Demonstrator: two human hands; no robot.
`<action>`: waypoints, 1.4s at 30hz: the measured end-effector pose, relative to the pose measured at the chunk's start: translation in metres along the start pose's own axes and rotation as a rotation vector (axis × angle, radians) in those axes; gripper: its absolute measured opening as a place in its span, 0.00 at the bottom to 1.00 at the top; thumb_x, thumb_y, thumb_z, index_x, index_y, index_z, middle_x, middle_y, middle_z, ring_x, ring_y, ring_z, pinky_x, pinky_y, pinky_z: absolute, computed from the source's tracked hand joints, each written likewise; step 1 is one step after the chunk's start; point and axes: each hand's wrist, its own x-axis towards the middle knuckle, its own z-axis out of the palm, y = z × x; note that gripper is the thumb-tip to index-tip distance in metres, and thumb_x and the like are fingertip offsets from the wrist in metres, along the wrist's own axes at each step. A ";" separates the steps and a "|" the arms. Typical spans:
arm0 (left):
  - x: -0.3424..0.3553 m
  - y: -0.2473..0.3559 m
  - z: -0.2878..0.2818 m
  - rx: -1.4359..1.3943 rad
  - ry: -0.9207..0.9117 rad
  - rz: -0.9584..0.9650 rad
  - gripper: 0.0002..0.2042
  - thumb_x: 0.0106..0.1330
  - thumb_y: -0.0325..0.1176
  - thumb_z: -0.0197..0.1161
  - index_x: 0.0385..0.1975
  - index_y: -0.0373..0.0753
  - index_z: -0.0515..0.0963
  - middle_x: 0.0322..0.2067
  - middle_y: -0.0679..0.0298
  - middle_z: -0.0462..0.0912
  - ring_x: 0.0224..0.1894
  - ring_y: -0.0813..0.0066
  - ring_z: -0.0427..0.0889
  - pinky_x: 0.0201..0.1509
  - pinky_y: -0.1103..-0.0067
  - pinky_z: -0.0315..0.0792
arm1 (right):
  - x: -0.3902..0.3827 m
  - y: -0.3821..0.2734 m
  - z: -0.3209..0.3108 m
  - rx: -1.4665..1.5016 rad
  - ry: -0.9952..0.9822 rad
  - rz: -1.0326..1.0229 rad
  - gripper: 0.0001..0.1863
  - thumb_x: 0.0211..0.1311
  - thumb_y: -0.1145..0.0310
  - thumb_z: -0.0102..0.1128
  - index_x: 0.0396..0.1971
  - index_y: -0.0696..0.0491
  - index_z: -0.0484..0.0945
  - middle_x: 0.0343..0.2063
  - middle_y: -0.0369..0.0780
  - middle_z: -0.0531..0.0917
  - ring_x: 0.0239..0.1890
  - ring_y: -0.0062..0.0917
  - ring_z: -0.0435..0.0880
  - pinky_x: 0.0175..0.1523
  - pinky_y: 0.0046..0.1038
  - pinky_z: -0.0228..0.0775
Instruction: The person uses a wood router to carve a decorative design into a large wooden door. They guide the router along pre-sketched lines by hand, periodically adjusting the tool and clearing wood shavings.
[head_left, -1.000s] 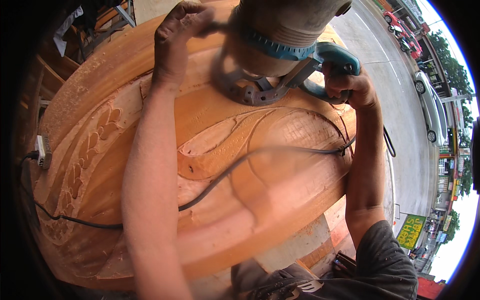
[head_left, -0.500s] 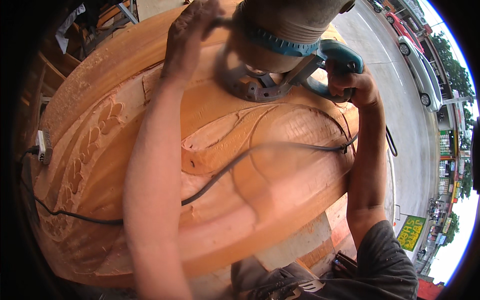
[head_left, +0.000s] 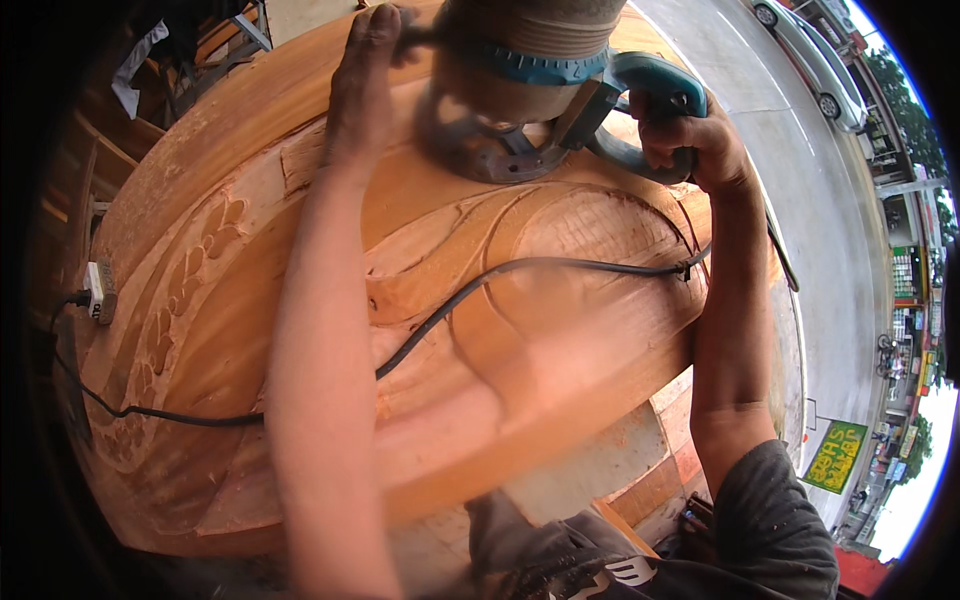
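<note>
A large power router [head_left: 530,90], with a grey body and a teal ring, stands on a big orange-brown slab of carved wood [head_left: 430,225]. My right hand [head_left: 700,145] is wrapped round its teal loop handle. At the router's other side, my left hand [head_left: 375,75] is closed round the dark side knob, partly hidden by the fingers. The round metal base rests on or close to the wood; the cutter itself cannot be made out. Leaf and scale shapes are cut into the slab near my left forearm, and curved lines run across its middle.
A black power cord [head_left: 480,280] crosses the slab under my left forearm to a white power strip [head_left: 98,292] at the left edge. Wood shavings lie on the surface. A road with a silver car [head_left: 820,70] and a green sign [head_left: 836,456] are to the right.
Seen in the picture, the router and both hands sit slightly higher, and the router lies a little further left. The street scene has also shifted, as the view has moved.
</note>
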 end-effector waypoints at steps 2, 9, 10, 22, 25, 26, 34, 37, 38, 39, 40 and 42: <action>0.002 -0.003 -0.002 0.021 -0.014 0.024 0.30 0.81 0.60 0.41 0.55 0.39 0.78 0.41 0.65 0.80 0.44 0.76 0.78 0.61 0.75 0.69 | 0.000 0.001 -0.001 -0.030 0.001 -0.004 0.17 0.44 0.72 0.67 0.37 0.59 0.82 0.18 0.35 0.78 0.17 0.18 0.74 0.25 0.23 0.63; -0.002 -0.002 0.002 0.061 -0.036 0.052 0.30 0.81 0.60 0.41 0.54 0.37 0.78 0.41 0.65 0.80 0.44 0.75 0.78 0.60 0.76 0.69 | -0.006 0.004 -0.003 -0.011 0.012 0.000 0.17 0.44 0.72 0.67 0.38 0.59 0.82 0.18 0.35 0.78 0.18 0.18 0.74 0.26 0.23 0.63; -0.002 -0.001 0.003 0.047 -0.026 0.029 0.30 0.81 0.60 0.41 0.53 0.37 0.78 0.41 0.65 0.80 0.44 0.75 0.78 0.60 0.76 0.69 | -0.007 0.004 -0.003 -0.019 0.025 0.009 0.17 0.44 0.72 0.68 0.38 0.59 0.82 0.18 0.35 0.78 0.18 0.18 0.74 0.26 0.23 0.63; -0.005 0.002 0.016 0.030 0.011 0.044 0.30 0.82 0.59 0.38 0.53 0.37 0.78 0.42 0.65 0.80 0.41 0.75 0.77 0.56 0.77 0.69 | -0.013 0.005 -0.010 -0.071 0.037 0.005 0.18 0.46 0.68 0.67 0.39 0.58 0.82 0.19 0.35 0.78 0.19 0.18 0.76 0.27 0.22 0.66; 0.002 -0.001 0.017 -0.101 0.036 0.105 0.29 0.80 0.62 0.42 0.41 0.38 0.75 0.35 0.65 0.76 0.36 0.78 0.70 0.45 0.79 0.67 | -0.013 0.007 -0.009 -0.057 0.016 0.011 0.18 0.46 0.68 0.67 0.39 0.59 0.82 0.20 0.35 0.78 0.20 0.18 0.75 0.27 0.22 0.65; 0.002 -0.002 0.016 -0.103 0.038 0.107 0.29 0.80 0.62 0.42 0.41 0.38 0.75 0.35 0.65 0.76 0.36 0.78 0.70 0.45 0.79 0.67 | -0.012 0.005 -0.009 -0.061 0.013 0.011 0.18 0.46 0.68 0.67 0.39 0.59 0.82 0.20 0.35 0.78 0.20 0.18 0.75 0.27 0.22 0.65; -0.003 0.001 0.005 0.025 0.006 0.060 0.22 0.83 0.49 0.40 0.50 0.38 0.78 0.41 0.65 0.79 0.40 0.75 0.76 0.53 0.77 0.68 | -0.013 0.003 0.000 -0.018 -0.001 -0.001 0.18 0.46 0.69 0.68 0.39 0.59 0.81 0.19 0.34 0.77 0.18 0.18 0.73 0.27 0.22 0.63; -0.002 -0.001 0.000 -0.020 -0.008 0.064 0.23 0.83 0.50 0.42 0.51 0.38 0.78 0.42 0.66 0.80 0.40 0.76 0.76 0.55 0.77 0.69 | -0.012 0.001 0.002 -0.036 0.008 -0.007 0.17 0.46 0.69 0.67 0.38 0.58 0.82 0.18 0.34 0.77 0.18 0.18 0.73 0.26 0.22 0.63; -0.003 -0.002 0.000 -0.020 -0.007 0.063 0.23 0.83 0.50 0.42 0.51 0.38 0.78 0.42 0.66 0.80 0.40 0.76 0.76 0.55 0.77 0.69 | -0.012 0.001 0.003 -0.059 0.010 -0.007 0.16 0.46 0.69 0.67 0.37 0.58 0.82 0.18 0.34 0.77 0.18 0.18 0.73 0.26 0.22 0.63; -0.003 -0.003 0.000 -0.057 0.029 0.039 0.24 0.83 0.51 0.42 0.52 0.38 0.78 0.42 0.66 0.80 0.41 0.77 0.76 0.56 0.77 0.70 | -0.011 0.002 0.005 -0.059 0.009 -0.006 0.16 0.46 0.69 0.67 0.37 0.58 0.82 0.18 0.34 0.77 0.18 0.18 0.73 0.26 0.22 0.63; -0.003 -0.004 0.000 -0.094 0.065 0.015 0.24 0.83 0.52 0.43 0.53 0.37 0.78 0.43 0.66 0.80 0.41 0.77 0.77 0.57 0.78 0.70 | -0.011 0.002 0.008 -0.049 0.024 -0.021 0.16 0.46 0.69 0.67 0.37 0.58 0.82 0.17 0.34 0.77 0.18 0.18 0.73 0.26 0.23 0.63; -0.002 -0.004 -0.001 -0.083 0.035 0.005 0.25 0.82 0.54 0.43 0.54 0.37 0.78 0.44 0.66 0.80 0.42 0.78 0.77 0.58 0.78 0.71 | -0.011 0.002 0.009 -0.043 0.042 -0.036 0.16 0.46 0.69 0.67 0.37 0.58 0.83 0.17 0.33 0.77 0.18 0.18 0.73 0.27 0.23 0.63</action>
